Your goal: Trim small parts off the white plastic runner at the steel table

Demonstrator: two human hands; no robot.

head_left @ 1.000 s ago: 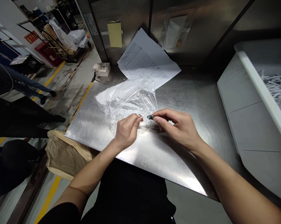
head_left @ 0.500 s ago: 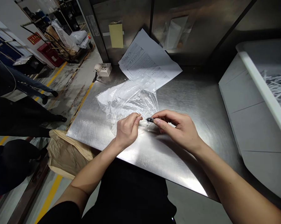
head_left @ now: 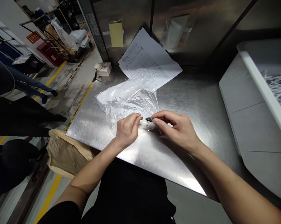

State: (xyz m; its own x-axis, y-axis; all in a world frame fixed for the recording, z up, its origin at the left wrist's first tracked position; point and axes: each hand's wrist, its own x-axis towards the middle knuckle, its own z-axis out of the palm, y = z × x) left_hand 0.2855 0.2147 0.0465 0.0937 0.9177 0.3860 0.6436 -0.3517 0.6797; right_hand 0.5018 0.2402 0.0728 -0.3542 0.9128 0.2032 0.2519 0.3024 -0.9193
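Observation:
A crumpled clear plastic bag (head_left: pixel 127 99) lies on the steel table (head_left: pixel 189 102). My left hand (head_left: pixel 127 130) is closed in a pinch on the bag's near edge. My right hand (head_left: pixel 178 129) is closed too, pinching a small black part (head_left: pixel 149 119) between thumb and forefinger right at the bag's edge, a finger's width from my left fingertips.
Printed paper sheets (head_left: pixel 147 60) lean against the steel back wall behind the bag. A white power socket (head_left: pixel 103 69) sits at the table's back left corner. A white bin (head_left: pixel 259 102) with shredded paper stands at the right. A brown paper sack (head_left: pixel 63 152) hangs below the left edge; people's legs stand on the floor at left.
My right hand with the black part has crept slightly toward my left hand and the bag's edge. The bag and left hand have hardly moved.

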